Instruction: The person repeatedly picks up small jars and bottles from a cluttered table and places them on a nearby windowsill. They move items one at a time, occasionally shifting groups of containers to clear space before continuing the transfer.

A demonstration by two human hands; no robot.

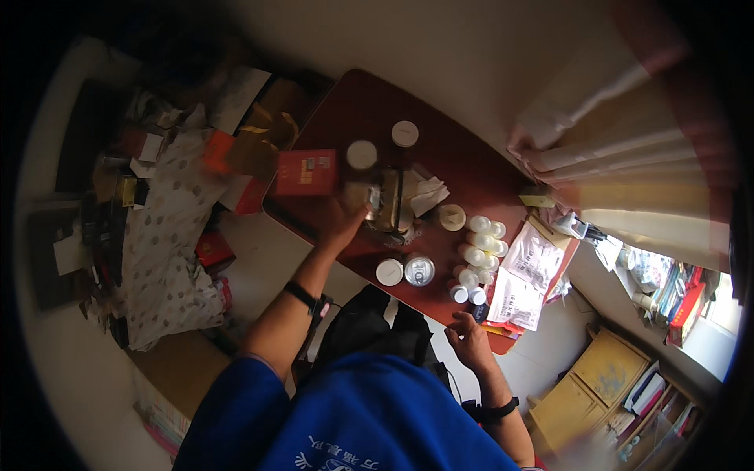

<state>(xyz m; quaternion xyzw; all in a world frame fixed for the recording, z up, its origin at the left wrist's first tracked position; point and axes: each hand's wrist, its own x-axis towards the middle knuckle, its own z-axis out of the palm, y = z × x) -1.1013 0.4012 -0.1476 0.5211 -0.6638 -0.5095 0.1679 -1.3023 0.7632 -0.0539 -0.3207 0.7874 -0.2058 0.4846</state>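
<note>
jar [360, 195] in narrow grip of left hand [342, 224], right hand [472, 343], fingers apart, near bottles [473, 255]

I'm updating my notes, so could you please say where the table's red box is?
In the head view, the red box is at the left edge of the table, left of a round white-topped container, just beyond the left hand.
</note>
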